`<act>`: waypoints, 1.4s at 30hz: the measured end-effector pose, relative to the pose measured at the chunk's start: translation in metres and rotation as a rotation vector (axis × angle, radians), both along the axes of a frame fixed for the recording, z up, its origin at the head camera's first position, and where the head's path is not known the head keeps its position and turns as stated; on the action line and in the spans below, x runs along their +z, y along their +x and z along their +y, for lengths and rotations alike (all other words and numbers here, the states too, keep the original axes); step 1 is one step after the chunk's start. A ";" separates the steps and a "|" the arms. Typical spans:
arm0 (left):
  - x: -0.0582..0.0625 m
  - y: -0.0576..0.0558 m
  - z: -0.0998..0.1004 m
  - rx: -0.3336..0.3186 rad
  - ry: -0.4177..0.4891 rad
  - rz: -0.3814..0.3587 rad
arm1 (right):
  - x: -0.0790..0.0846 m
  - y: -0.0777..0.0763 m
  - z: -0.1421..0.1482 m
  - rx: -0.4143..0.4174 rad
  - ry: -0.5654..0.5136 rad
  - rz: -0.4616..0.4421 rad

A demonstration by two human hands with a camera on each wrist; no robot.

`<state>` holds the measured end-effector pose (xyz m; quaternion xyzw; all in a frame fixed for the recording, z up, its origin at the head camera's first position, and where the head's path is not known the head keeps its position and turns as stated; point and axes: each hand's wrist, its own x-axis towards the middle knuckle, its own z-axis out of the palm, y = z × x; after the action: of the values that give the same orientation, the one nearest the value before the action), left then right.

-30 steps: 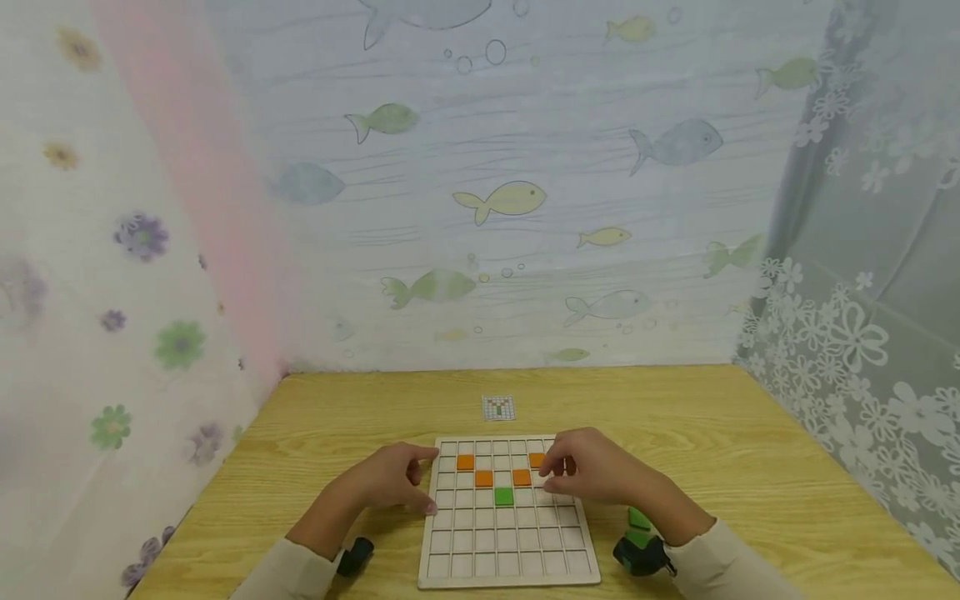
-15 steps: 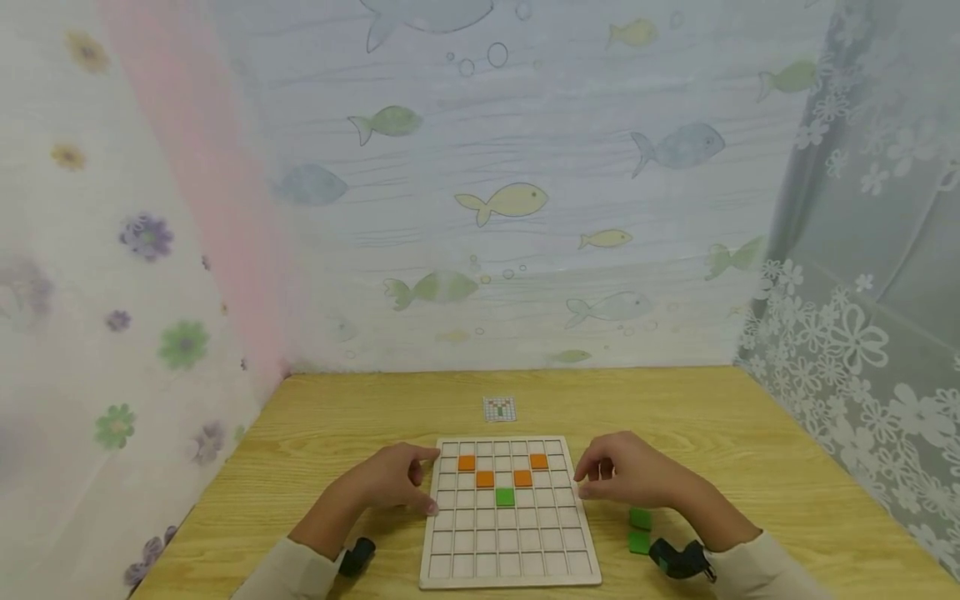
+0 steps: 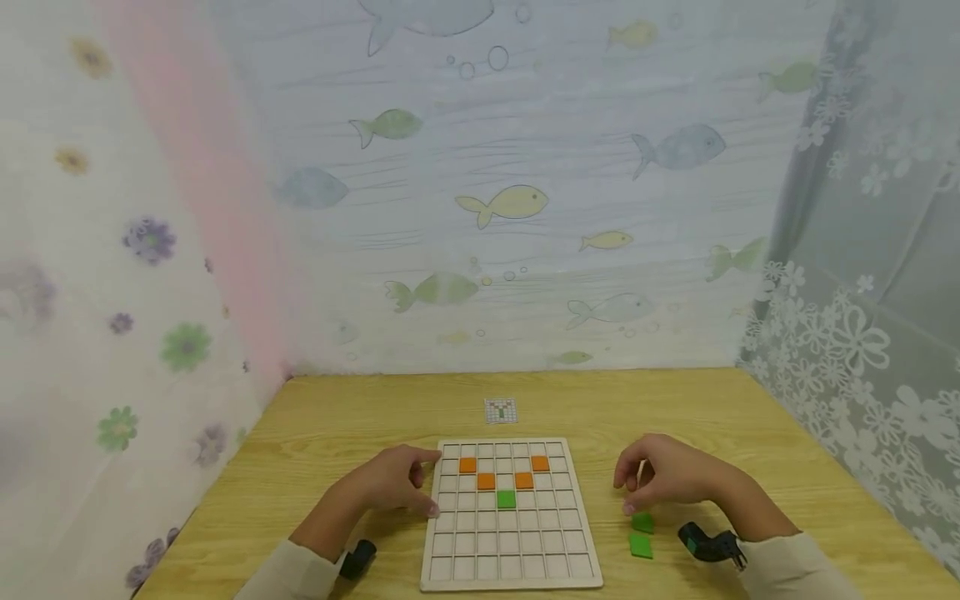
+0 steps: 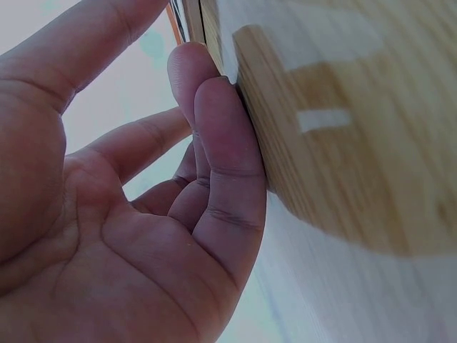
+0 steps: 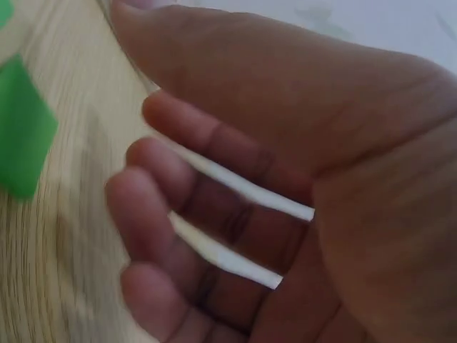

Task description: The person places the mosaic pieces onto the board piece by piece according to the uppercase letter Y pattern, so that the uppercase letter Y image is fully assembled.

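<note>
In the head view a pale square grid board [image 3: 465,568] lies on the table. On it several orange tiles [image 3: 486,482] form a V, with one green tile [image 3: 506,499] at its point. My left hand [image 3: 390,482] touches the board's left edge with index finger and thumb spread apart; its other fingers bend beneath, near the table in the left wrist view. Right of the board, my right hand [image 3: 667,471] hovers with loosely bent fingers and nothing between them. Just below its thumb lie two loose green tiles [image 3: 641,546], one of them partly overlapped by the hand.
Behind the board lies a small card [image 3: 501,410] printed with a grid pattern. The wooden table [image 3: 360,408] ends at a fabric wall [image 3: 510,275] with fish drawings. Dark wrist devices [image 3: 712,546] sit under both wrists.
My right hand has moved right, from over the board's upper right orange tile to beside the loose green tiles. The left hand stays at the board's edge.
</note>
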<state>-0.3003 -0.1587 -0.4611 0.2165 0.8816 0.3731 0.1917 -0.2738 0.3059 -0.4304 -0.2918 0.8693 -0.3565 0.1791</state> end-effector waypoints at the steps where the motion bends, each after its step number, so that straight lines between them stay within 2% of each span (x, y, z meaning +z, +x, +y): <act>1: 0.000 0.000 0.000 0.000 -0.001 0.001 | -0.001 0.000 0.003 -0.004 0.008 -0.008; 6: 0.001 0.002 0.001 -0.006 0.008 -0.007 | -0.004 -0.001 0.013 -0.011 0.044 -0.038; 12: 0.003 0.002 0.002 0.000 0.012 -0.018 | -0.002 0.002 0.008 -0.042 0.088 -0.064; 27: 0.003 0.002 0.002 0.007 0.012 -0.017 | 0.001 0.007 -0.003 -0.064 0.158 -0.033; 42: 0.002 0.002 0.002 0.006 0.015 -0.023 | 0.000 0.007 -0.011 -0.029 0.136 0.012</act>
<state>-0.2983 -0.1570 -0.4586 0.2111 0.8771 0.3828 0.1989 -0.2668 0.2949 -0.4299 -0.2685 0.8966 -0.2975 0.1883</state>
